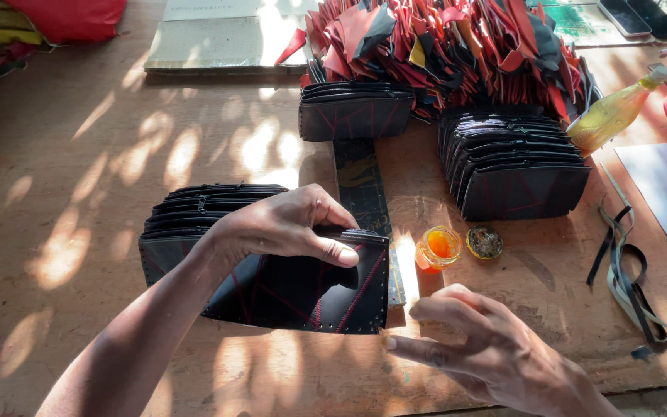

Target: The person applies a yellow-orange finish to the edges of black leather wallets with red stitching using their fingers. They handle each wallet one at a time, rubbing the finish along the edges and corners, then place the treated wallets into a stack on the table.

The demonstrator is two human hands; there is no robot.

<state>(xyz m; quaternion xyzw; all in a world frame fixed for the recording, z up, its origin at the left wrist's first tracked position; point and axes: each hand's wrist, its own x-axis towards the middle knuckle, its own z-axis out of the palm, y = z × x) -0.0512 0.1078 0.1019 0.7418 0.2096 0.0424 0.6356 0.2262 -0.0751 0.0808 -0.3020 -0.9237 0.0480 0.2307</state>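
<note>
The left hand [287, 228] pinched the top edge of a black pouch with red stitching [303, 289], which stood at the front of a row of black pouches [210, 205] near the front edge of the wooden table [79, 154]. The right hand [480, 347] hovered open and empty just beside the pouch's right corner. A small open jar of orange glue [436, 249] stood close behind that hand, so a bump might have tipped it onto the pouches.

The left hand [287, 228] hides the black pouch's [303, 289] top edge.
</note>
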